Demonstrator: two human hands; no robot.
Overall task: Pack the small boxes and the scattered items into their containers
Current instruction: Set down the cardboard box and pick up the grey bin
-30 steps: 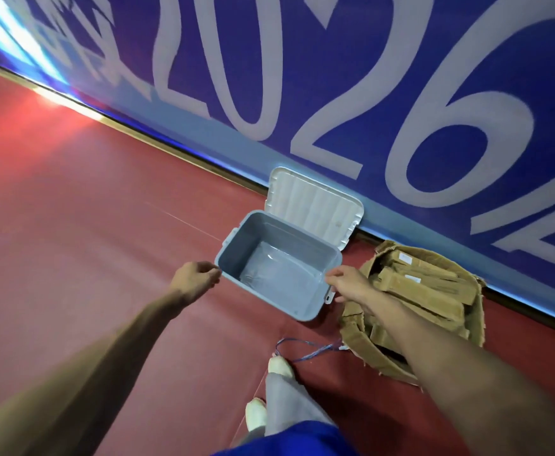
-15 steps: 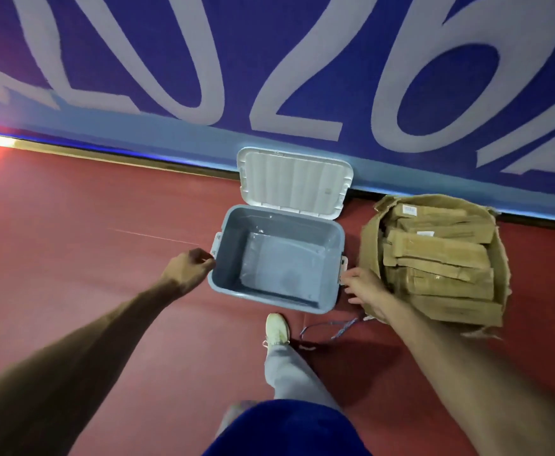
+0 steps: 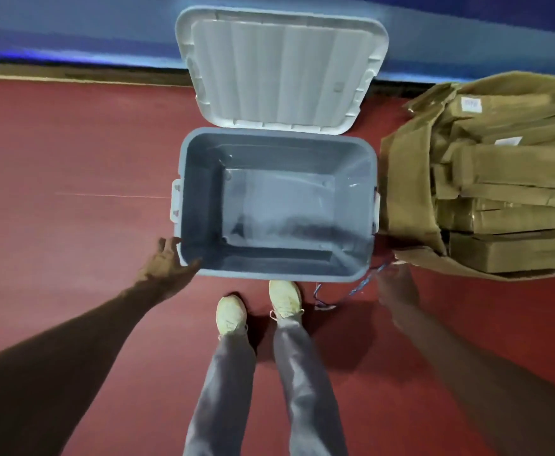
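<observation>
A grey plastic bin [image 3: 200,212] stands open and empty on the red floor, its white lid [image 3: 279,70] leaning back against the wall. My left hand [image 3: 167,264] rests with fingers spread against the bin's near left corner. My right hand [image 3: 393,284] is blurred beside the near right corner, just off the bin, holding nothing that I can see. To the right lies a torn brown cardboard wrapper [image 3: 404,179] holding a stack of several flat brown boxes [image 3: 513,251].
A blue wall panel [image 3: 72,34] runs along the back. A thin blue string [image 3: 355,291] lies on the floor by the bin's near right corner. My two feet in pale shoes [image 3: 259,311] stand just before the bin.
The view has swung down and closer over the bin. My right hand came off the bin's right edge and dropped toward the near corner. My left hand slid to the near left corner.
</observation>
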